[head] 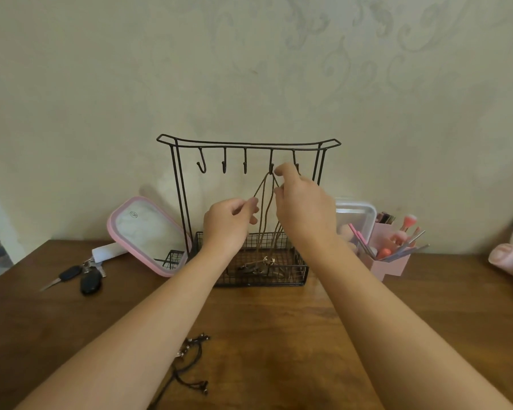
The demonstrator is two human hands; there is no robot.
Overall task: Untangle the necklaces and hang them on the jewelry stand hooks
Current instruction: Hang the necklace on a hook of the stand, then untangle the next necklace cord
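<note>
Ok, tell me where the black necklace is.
Head view: the black necklace lies on the table, low centre-left, beside the left forearm, in front of the stand.

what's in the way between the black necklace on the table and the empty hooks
Nothing on the table: bare wood lies between the black necklace and the stand. Only the left forearm crosses above it; three hooks hang empty.

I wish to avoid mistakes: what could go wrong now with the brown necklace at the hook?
The left hand pinches a strand of the brown necklace while the right hand holds it at the hook; a pull might slip it off or tighten the tangle. Pulling could tip the wire stand. The left forearm may drag the black necklace.
</note>
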